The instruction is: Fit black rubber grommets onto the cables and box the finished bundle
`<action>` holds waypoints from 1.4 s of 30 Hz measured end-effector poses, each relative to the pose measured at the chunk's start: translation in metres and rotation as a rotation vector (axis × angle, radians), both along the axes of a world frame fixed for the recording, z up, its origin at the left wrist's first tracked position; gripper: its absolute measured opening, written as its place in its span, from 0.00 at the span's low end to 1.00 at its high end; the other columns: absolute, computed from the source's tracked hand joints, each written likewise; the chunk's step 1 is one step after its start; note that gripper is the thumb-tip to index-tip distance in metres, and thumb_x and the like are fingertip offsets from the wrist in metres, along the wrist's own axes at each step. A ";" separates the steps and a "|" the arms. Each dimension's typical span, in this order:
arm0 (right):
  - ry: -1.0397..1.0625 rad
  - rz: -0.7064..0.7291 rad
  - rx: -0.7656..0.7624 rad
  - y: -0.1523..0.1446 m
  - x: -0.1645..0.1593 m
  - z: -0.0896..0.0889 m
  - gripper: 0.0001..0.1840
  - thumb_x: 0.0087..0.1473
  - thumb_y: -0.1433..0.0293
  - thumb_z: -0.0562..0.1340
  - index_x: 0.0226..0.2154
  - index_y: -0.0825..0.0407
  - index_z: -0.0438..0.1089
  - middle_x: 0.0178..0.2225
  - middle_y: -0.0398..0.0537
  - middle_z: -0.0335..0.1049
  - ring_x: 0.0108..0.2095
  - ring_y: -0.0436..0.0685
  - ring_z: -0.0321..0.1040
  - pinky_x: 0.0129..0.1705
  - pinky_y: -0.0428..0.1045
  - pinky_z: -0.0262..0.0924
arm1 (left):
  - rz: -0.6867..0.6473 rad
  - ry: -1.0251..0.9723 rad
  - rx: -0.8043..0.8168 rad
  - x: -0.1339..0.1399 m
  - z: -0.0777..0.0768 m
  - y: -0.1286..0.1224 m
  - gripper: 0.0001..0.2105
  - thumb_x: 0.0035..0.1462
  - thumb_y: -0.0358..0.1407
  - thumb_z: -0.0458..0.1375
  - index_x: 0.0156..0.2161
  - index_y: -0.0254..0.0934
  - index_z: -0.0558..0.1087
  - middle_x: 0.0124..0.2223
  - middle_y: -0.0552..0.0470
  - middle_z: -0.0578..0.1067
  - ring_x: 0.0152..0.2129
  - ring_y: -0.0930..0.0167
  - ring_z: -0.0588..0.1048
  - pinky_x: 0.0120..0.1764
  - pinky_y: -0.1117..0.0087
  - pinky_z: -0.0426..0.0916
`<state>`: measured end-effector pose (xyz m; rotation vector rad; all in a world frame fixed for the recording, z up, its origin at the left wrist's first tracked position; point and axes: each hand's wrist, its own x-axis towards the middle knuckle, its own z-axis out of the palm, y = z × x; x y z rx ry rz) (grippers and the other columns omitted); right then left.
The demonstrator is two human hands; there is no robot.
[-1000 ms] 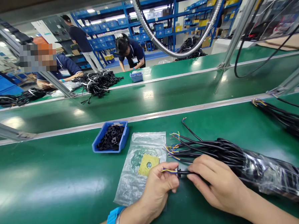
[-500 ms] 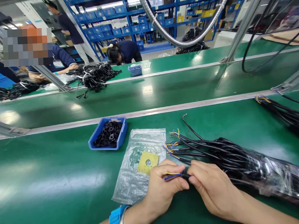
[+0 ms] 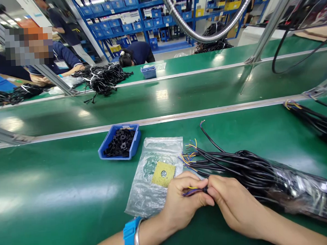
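Observation:
My left hand is closed in a pinch around the end of a black cable. Yellow, blue and brown wires stick out of that cable end, over the left palm. Closed on the same cable, my right hand presses up against the left fingertips. A small black piece at the cable end is mostly covered by the fingers. Just beyond the left hand, a yellow square pad with a round hole lies on a clear plastic bag. A bundle of black cables with bared coloured ends lies behind my right hand.
A blue bin of small black parts stands left of the bag. More black cables lie at the right. A metal rail edges the green bench. Across the belt, a co-worker sits near piled cables.
Both hands keep their hold on the cable and have shifted slightly right in view. The wires are more covered by the left fingers. The whole view has tilted slightly.

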<state>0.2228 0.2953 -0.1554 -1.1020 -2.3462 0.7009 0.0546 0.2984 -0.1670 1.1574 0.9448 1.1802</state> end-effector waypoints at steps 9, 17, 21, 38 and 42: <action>-0.038 -0.144 0.420 -0.002 0.010 0.001 0.05 0.61 0.73 0.51 0.37 0.53 0.62 0.29 0.46 0.63 0.30 0.53 0.61 0.33 0.49 0.57 | 0.002 -0.253 -0.338 0.003 -0.007 0.005 0.13 0.41 0.40 0.70 0.32 0.34 0.80 0.25 0.54 0.72 0.17 0.76 0.73 0.21 0.77 0.67; 0.011 -0.109 0.439 -0.008 0.008 -0.004 0.08 0.60 0.76 0.49 0.31 0.53 0.60 0.24 0.44 0.58 0.25 0.52 0.54 0.27 0.46 0.51 | -0.062 -0.313 -0.203 0.009 -0.004 -0.005 0.10 0.39 0.32 0.71 0.32 0.40 0.81 0.30 0.54 0.73 0.18 0.76 0.74 0.23 0.76 0.70; -0.010 -0.112 0.466 -0.009 0.005 -0.004 0.10 0.59 0.77 0.48 0.29 0.52 0.59 0.23 0.43 0.58 0.24 0.51 0.54 0.27 0.46 0.50 | -0.051 -0.313 -0.179 0.009 -0.003 -0.008 0.10 0.40 0.29 0.70 0.32 0.41 0.81 0.29 0.54 0.73 0.18 0.76 0.74 0.23 0.76 0.71; -0.049 -0.070 0.397 -0.006 0.005 -0.002 0.11 0.61 0.76 0.48 0.29 0.52 0.59 0.24 0.44 0.59 0.25 0.51 0.57 0.27 0.47 0.53 | -0.005 -0.248 -0.294 0.012 -0.001 -0.005 0.13 0.29 0.32 0.74 0.25 0.34 0.78 0.25 0.55 0.73 0.18 0.75 0.72 0.22 0.74 0.69; -0.051 -0.057 0.390 -0.007 0.010 0.004 0.08 0.60 0.76 0.50 0.38 0.54 0.63 0.28 0.47 0.62 0.29 0.53 0.59 0.31 0.48 0.56 | -0.045 -0.285 -0.385 0.011 -0.002 -0.005 0.15 0.32 0.37 0.73 0.27 0.32 0.77 0.21 0.56 0.71 0.14 0.76 0.70 0.21 0.74 0.67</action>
